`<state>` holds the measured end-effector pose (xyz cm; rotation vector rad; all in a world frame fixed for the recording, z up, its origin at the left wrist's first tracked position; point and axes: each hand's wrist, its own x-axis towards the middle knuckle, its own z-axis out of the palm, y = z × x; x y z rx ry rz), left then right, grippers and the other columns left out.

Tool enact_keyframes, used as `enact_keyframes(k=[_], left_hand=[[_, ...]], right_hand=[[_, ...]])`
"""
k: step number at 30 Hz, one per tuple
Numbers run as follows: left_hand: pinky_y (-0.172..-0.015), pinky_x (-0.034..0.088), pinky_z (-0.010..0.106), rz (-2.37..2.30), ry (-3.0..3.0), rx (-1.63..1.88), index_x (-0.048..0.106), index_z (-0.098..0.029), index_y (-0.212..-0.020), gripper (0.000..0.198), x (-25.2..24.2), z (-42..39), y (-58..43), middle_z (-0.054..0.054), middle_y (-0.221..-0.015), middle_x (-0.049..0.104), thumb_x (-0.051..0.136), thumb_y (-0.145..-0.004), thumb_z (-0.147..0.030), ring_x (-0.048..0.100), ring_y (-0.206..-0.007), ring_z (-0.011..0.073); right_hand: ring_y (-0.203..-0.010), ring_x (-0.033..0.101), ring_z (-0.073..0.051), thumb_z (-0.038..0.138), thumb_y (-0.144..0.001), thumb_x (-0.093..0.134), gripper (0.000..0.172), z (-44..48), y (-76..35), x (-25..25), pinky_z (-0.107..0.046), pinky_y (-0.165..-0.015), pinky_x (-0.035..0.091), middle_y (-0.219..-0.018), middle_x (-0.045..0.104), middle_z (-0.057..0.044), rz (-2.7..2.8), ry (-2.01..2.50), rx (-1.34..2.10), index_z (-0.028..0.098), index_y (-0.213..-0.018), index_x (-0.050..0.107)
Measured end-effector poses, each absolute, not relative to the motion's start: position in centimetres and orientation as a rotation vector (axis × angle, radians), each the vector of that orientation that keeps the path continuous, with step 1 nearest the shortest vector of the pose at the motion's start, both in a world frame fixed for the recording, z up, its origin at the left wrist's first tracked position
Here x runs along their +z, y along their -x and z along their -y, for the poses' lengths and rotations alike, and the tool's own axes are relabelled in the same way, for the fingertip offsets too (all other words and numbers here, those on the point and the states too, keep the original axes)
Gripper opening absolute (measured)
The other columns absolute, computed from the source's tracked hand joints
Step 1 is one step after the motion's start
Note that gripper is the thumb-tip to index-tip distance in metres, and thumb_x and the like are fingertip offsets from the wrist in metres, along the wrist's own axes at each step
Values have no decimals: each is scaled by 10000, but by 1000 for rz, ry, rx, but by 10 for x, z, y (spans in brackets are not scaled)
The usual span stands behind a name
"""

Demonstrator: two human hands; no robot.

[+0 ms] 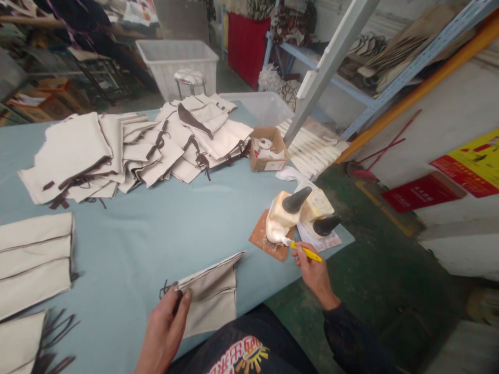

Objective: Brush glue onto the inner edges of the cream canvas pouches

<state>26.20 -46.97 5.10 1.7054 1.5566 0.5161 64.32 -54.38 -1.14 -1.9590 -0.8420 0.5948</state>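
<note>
My left hand pinches the upper left corner of a cream fabric piece with dark edging and dark strings. The piece is partly lifted off the table near my body. In my right hand is a small brush with a yellow handle. Its whitish bristle end touches or lies at the white mouth of a cream plastic container, which rests on a brown board. A black cone sticks out of this container. Beside it stands a second cream container with another black cone.
Cream fabric pieces with dark trim lie in a heap across the table's back. More flat pieces lie at left. A small cardboard box stands near a slanted grey post. Beyond are a white bin and a person.
</note>
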Motion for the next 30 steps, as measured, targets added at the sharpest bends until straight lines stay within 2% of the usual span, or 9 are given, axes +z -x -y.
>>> enact_keyframes(k=[2,5,7,11,17,22,26,30], left_hand=[[-599,473,280,-1523,-1699,513,602,-249,-699,411,51,470,-264,11,-616,603,532,-896,-603,549,-593,192],[-579,467,277,-1508,-1675,493,613,-239,-680,405,51,471,-268,18,-615,613,531,-882,-581,561,-595,193],[-566,460,274,-1511,-1661,494,607,-237,-665,399,50,472,-270,14,-609,605,530,-871,-569,551,-588,189],[-543,450,269,-1512,-1635,505,577,-243,-633,369,54,473,-274,-7,-586,553,541,-845,-543,485,-548,170],[-541,454,270,-1497,-1606,522,546,-250,-610,362,61,476,-277,-20,-572,504,550,-833,-535,452,-534,163],[-539,448,264,-1471,-1611,522,597,-238,-660,347,64,476,-279,-13,-593,524,535,-844,-526,474,-558,167],[-562,458,260,-1448,-1610,512,590,-235,-671,335,67,476,-278,-14,-607,533,524,-853,-509,482,-572,165],[-588,469,263,-1427,-1614,531,583,-236,-650,329,71,478,-278,-25,-588,487,524,-864,-478,460,-569,163]], right_hand=[[-616,631,-198,579,-965,551,414,545,-646,-9,-303,-587,510,-828,743,-46,968,1960,612,221,-1077,726],[-843,700,-239,448,-949,610,287,541,-654,-2,-336,-774,551,-986,763,-53,1245,1928,676,271,-1118,760],[-949,703,-259,359,-930,625,263,539,-659,3,-349,-848,546,-1039,758,-56,1435,1894,736,293,-1137,773],[-965,702,-266,265,-950,561,321,546,-666,11,-362,-860,555,-1074,743,-73,1659,1858,784,306,-1200,758],[-1141,682,-284,247,-1009,490,371,562,-667,13,-389,-946,555,-1159,722,-78,1801,1883,711,327,-1297,710],[-1085,706,-280,276,-1027,474,367,567,-666,17,-380,-895,570,-1148,723,-84,1870,1902,686,318,-1313,700],[-1123,700,-284,293,-1022,482,345,570,-663,21,-386,-926,564,-1162,724,-81,1821,1917,671,314,-1281,710],[-1124,694,-273,236,-1014,473,366,568,-658,19,-363,-888,570,-1167,710,-76,1848,1919,601,317,-1297,691]])
